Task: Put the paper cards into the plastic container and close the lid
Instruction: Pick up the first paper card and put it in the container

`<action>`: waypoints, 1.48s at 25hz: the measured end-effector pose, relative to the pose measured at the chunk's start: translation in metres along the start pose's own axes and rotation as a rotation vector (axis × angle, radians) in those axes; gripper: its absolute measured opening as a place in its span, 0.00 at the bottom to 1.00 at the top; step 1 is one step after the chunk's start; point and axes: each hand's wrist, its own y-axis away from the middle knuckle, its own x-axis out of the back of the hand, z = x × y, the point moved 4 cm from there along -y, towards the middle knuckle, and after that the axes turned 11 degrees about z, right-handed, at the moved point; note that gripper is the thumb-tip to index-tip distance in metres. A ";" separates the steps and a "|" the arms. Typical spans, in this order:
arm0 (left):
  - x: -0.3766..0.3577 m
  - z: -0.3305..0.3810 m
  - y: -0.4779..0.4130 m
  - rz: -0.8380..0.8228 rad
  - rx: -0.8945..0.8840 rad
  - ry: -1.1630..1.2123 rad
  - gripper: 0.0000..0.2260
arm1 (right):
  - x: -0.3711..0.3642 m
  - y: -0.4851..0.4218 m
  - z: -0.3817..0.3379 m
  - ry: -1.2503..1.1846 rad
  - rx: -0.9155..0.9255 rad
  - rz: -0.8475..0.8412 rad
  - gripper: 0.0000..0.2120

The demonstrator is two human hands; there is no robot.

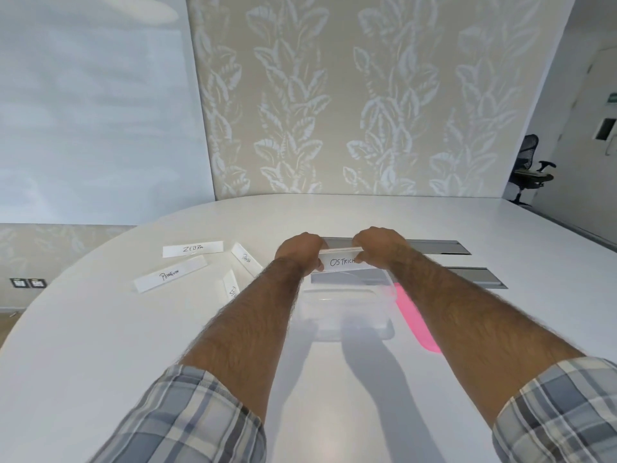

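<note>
Head view looks down at a big white counter (133, 345) that fills the lower half of the frame. Behind it, across the top, stands a tan wall (334, 95) with pale leaf shapes on it.

Two bare arms reach up from the bottom of the frame, with checked sleeves (187, 416) rolled back.

In the middle of the frame sits the clear plastic container (347, 315), open on top. A pink lid (414, 319) lies flat just to the right of it, partly under the right arm. Two grey slots (434, 247) are set in the counter to the upper right of the container.

The left hand (300, 252) and the right hand (379, 247) each pinch one end of the OSTRICH card (340, 261). They hold it on its long edge above the far end of the container.

More paper cards lie on the counter at middle left. The ZEBRA card (193, 248) is farthest back, the PENGUIN card (170, 274) is below it, and the PANDA card (246, 259) is near the left hand. One more card (231, 289) peeks out beside the left arm, and its word is hidden.

A dark office chair (531, 168) stands far off at the right.
</note>
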 end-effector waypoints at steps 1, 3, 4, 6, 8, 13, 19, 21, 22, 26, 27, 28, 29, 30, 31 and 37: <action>-0.005 0.005 -0.001 -0.005 0.013 -0.003 0.22 | -0.004 0.002 0.006 -0.004 0.005 0.000 0.15; -0.014 0.013 -0.004 -0.004 0.027 0.000 0.23 | -0.011 0.003 0.017 -0.013 0.002 0.000 0.15; -0.017 0.015 -0.006 -0.002 0.032 0.002 0.24 | -0.015 0.003 0.021 -0.022 0.000 -0.002 0.15; -0.026 0.016 -0.011 -0.010 0.039 0.008 0.24 | -0.025 -0.001 0.028 -0.046 -0.005 -0.008 0.15; -0.036 0.014 -0.015 -0.031 0.042 -0.001 0.23 | -0.039 -0.005 0.031 -0.074 -0.003 -0.025 0.15; -0.064 0.005 -0.020 -0.073 -0.003 -0.104 0.22 | -0.078 -0.011 0.031 -0.091 0.035 -0.078 0.17; -0.094 0.001 -0.032 -0.131 -0.050 -0.180 0.23 | -0.110 -0.015 0.034 -0.087 0.038 -0.125 0.15; -0.104 -0.001 -0.035 -0.147 -0.065 -0.205 0.23 | -0.118 -0.015 0.036 -0.088 0.038 -0.148 0.14; -0.109 -0.002 -0.037 -0.154 -0.068 -0.213 0.23 | -0.122 -0.016 0.037 -0.089 0.041 -0.157 0.14; -0.123 -0.005 -0.045 -0.173 -0.061 -0.244 0.22 | -0.137 -0.019 0.035 -0.085 0.062 -0.190 0.15; -0.126 -0.005 -0.046 -0.175 -0.060 -0.250 0.22 | -0.141 -0.021 0.035 -0.088 0.060 -0.195 0.16; -0.128 -0.006 -0.047 -0.178 -0.061 -0.256 0.21 | -0.144 -0.021 0.035 -0.088 0.061 -0.201 0.16; -0.129 -0.006 -0.048 -0.181 -0.063 -0.263 0.21 | -0.145 -0.022 0.035 -0.086 0.064 -0.205 0.16; -0.131 -0.006 -0.048 -0.183 -0.065 -0.270 0.21 | -0.146 -0.022 0.035 -0.084 0.067 -0.206 0.16; -0.132 -0.007 -0.048 -0.186 -0.066 -0.273 0.20 | -0.147 -0.023 0.035 -0.084 0.067 -0.208 0.16; -0.142 -0.010 -0.047 -0.186 -0.055 -0.264 0.20 | -0.150 -0.021 0.034 -0.068 0.077 -0.243 0.17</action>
